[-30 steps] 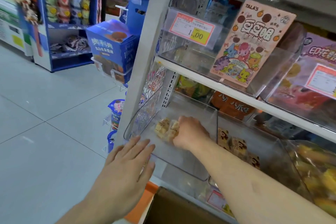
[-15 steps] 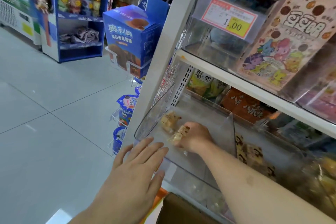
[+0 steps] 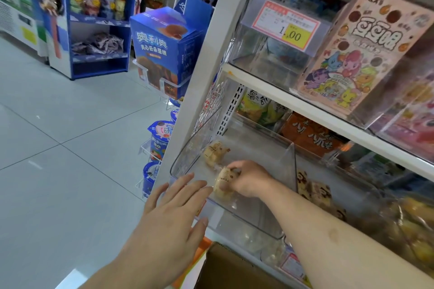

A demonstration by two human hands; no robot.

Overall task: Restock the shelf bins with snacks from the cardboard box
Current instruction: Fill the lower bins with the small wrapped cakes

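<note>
Head view: nearest, the cardboard box (image 3: pixel 225 267) edge sits below. Left hand (image 3: pixel 169 223) is spread flat against the clear bin (image 3: pixel 249 216) front, as before. Right hand (image 3: pixel 249 179), inside the bin, now pinches one wrapped snack (image 3: pixel 223 183) near the front; a second snack (image 3: pixel 215 152), released since the earlier frame, lies just beyond.

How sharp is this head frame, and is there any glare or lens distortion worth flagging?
Head view: the white shelf upright leans from wide-angle distortion; the clear plastic bin shows faint reflections; yellow packets at the right edge are smeared; the right hand stays fairly sharp.
</note>
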